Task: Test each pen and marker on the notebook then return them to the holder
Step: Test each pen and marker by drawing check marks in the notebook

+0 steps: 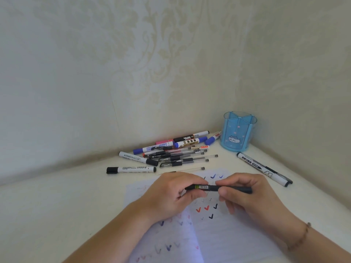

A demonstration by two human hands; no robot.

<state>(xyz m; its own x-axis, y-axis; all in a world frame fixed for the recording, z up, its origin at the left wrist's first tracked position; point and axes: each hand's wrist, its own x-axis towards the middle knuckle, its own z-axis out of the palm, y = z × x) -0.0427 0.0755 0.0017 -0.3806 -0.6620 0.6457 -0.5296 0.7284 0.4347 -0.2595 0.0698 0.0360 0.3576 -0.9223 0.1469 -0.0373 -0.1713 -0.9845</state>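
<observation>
A black pen [207, 187] with a barcode label lies level between both hands, above the open notebook [218, 236]. My left hand [171, 194] grips its left end, and my right hand [245, 194] pinches the other end, which sticks out to the right. The notebook page carries several red, blue and black tick marks. A blue pen holder [237, 132] with a cat picture stands in the back right corner; nothing shows above its rim. A heap of pens and markers [171, 150] lies to its left.
A white marker with a black cap [131, 170] lies apart at the left of the heap. Two more markers [264, 168] lie side by side to the right of the notebook. Patterned walls close the white table's back and right side.
</observation>
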